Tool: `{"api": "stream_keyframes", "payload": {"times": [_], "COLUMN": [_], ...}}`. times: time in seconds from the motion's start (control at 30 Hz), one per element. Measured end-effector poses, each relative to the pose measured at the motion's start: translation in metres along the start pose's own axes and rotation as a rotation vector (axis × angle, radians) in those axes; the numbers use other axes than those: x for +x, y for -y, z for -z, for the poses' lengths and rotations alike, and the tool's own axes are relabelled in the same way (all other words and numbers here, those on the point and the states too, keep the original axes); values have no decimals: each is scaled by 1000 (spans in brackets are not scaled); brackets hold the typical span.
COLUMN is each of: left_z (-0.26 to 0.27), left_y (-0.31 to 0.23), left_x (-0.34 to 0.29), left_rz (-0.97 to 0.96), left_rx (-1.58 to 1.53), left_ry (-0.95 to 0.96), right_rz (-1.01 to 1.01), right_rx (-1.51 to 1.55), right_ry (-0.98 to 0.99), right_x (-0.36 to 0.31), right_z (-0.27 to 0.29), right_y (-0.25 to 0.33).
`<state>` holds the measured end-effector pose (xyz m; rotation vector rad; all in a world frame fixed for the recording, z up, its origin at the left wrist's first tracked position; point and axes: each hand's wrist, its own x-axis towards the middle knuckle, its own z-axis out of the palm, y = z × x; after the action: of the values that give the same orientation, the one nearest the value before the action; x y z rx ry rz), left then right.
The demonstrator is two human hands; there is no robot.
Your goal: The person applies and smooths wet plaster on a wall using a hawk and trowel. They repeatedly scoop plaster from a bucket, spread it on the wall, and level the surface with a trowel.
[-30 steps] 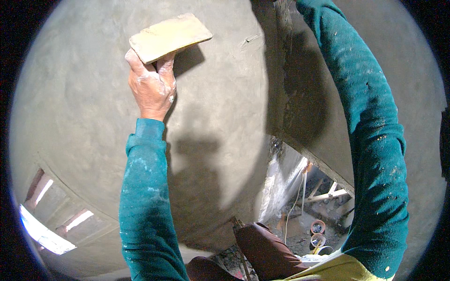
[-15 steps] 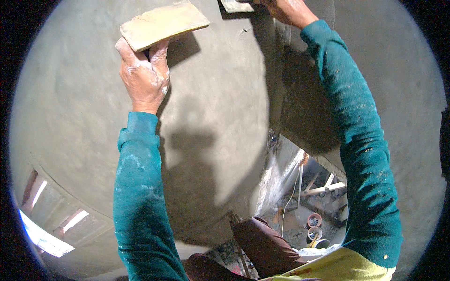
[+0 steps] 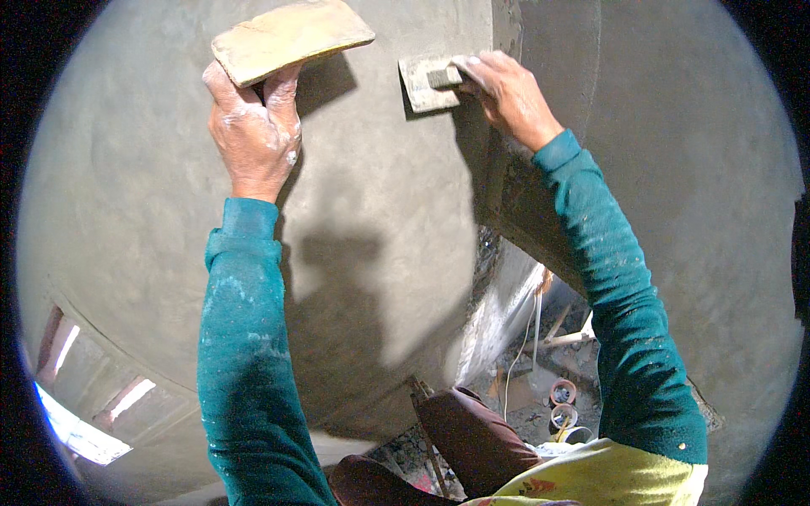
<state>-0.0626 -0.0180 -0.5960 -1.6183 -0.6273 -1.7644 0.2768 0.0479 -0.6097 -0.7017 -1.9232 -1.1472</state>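
Note:
My left hand [image 3: 257, 139], dusted with pale plaster, is closed around the back of a plastering float [image 3: 291, 38]. The float's broad, pale yellow, slightly curved face shows; its handle is hidden. It casts a shadow on the grey plastered wall [image 3: 396, 194] in front of me. Further right, my right hand [image 3: 515, 97] grips the block handle of a small rectangular plastering trowel [image 3: 416, 91]. The trowel's plaster-smeared plate lies at the wall surface, just left of a vertical corner edge. Its handle side faces me.
Right of the corner, another grey wall face [image 3: 692, 169] runs off. Below, an opening shows rubble, wooden pieces, a thin cable [image 3: 512, 371] and several round containers [image 3: 563, 392]. My knees [image 3: 472, 430] are near the wall's foot. Slots of light [image 3: 131, 396] pierce the wall at lower left.
My right hand has brought the trowel down the wall from the top edge, so its plate now shows fully. My left hand with the float has shifted only slightly left.

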Motion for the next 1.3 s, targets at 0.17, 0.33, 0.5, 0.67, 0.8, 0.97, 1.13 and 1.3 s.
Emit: {"api": "stream_keyframes", "payload": {"times": [0.17,0.33,0.5,0.67,0.8,0.97,1.13,1.3], "left_z": [5,3,1,0,5,1,4,0], "left_y": [3,3,-2,-3,9,-2,0,-8], "left_x": [2,0,2,5,-2,-1,-2,2], "left_rz": [-50,-33,25,-39,2,9,-3,-32], "left_rx": [90,99,58,58,80,113,58,47], "left_ry": [20,30,39,0,44,66,26,6], "right_rz": [-37,-160,-135,-232,-232,-184,-216,-161], "right_rx": [76,134,205,240,199,173,262,125], "right_ry": [82,324,382,244,-268,-193,-50,-36], "right_x": [-52,-99,-180,-144,0,92,170,196], "right_z": [-12,-13,-41,-5,34,69,81,84], "right_y": [38,85,111,91,22,-36,-67,-88]}}
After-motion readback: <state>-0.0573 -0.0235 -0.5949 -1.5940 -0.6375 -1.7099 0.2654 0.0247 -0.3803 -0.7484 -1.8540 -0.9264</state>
